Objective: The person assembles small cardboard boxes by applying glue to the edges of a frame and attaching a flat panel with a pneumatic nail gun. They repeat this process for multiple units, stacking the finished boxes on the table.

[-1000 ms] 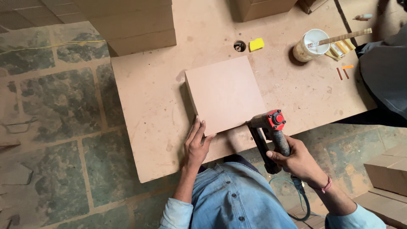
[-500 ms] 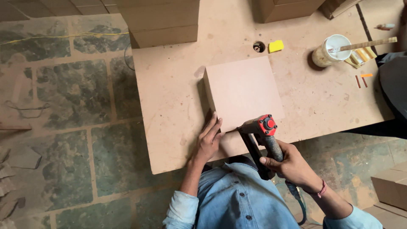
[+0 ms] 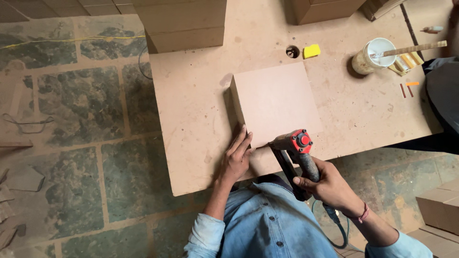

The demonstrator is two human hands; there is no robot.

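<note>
Our left hand (image 3: 235, 160) presses flat on the box (image 3: 275, 102) at the desk's (image 3: 191, 143) near edge; our right hand (image 3: 330, 186) grips the nailer (image 3: 294, 153). We keep its nose square against the box's near edge.

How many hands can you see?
2. The left hand presses the square box's near corner; the right hand grips the red-capped nail gun at its edge. No others show.
</note>
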